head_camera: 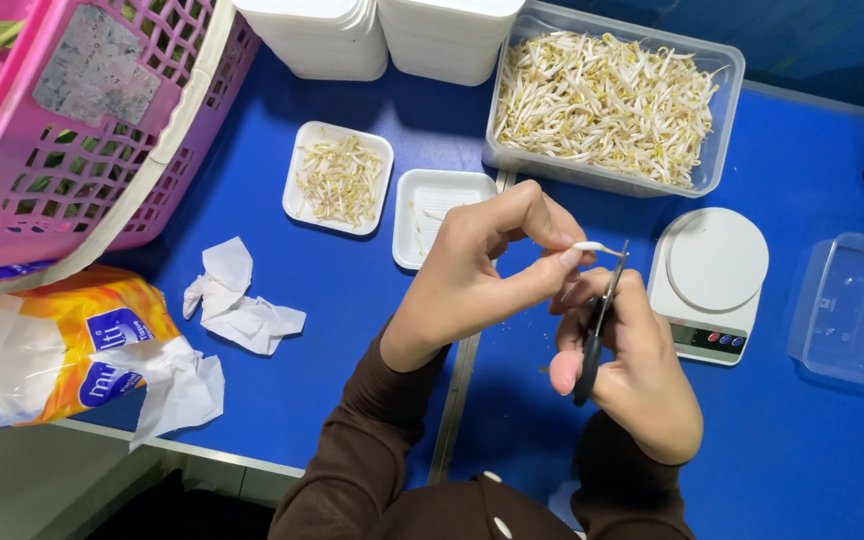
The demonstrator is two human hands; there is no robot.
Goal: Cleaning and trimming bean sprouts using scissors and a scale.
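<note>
Above the blue table (352, 330), left hand (472, 275) fingers pinched on a bean sprout (592, 247), right hand (642, 375) fingers around black scissors (597, 325).

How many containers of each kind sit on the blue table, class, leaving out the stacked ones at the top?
Small white foam trays: 2
Clear plastic tubs, one full of bean sprouts and one bare: 2
Pink plastic lattice basket: 1
Total: 5

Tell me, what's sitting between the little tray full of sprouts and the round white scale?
In the head view, another small white tray, nearly empty, lies between the sprout tray and the scale.
</note>
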